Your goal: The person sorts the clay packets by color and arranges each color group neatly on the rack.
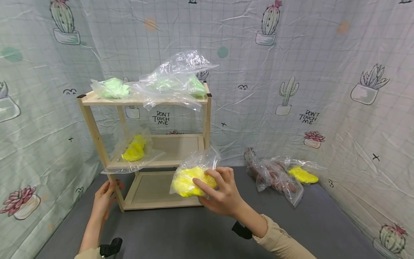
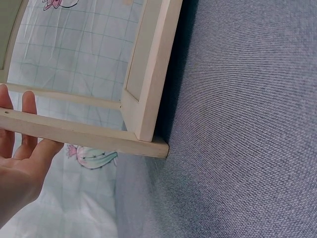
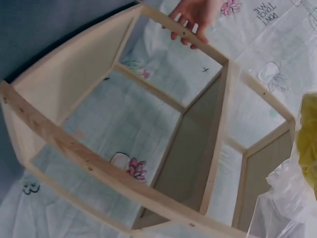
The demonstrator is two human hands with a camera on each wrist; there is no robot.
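My right hand (image 1: 224, 192) holds a clear zip bag with a soft yellow lump (image 1: 191, 181) in front of the wooden shelf rack's (image 1: 161, 207) right side, above the table. The same bag (image 3: 308, 144) shows at the right edge of the right wrist view, where the holding hand is out of sight. With fingers and thumb around it, my left hand (image 1: 105, 196) grips the rack's front left post (image 2: 94, 135) low down. Another bagged yellow lump (image 1: 135, 149) lies on the middle shelf's left end. Bagged pale green lumps (image 1: 114, 88) rest on the top shelf.
Right of the rack, clear bags with brown lumps (image 1: 275, 176) lie on the dark grey table (image 1: 207, 233), beside another bagged yellow lump (image 1: 303, 175). A cactus-print sheet (image 1: 245, 54) hangs behind and along both sides.
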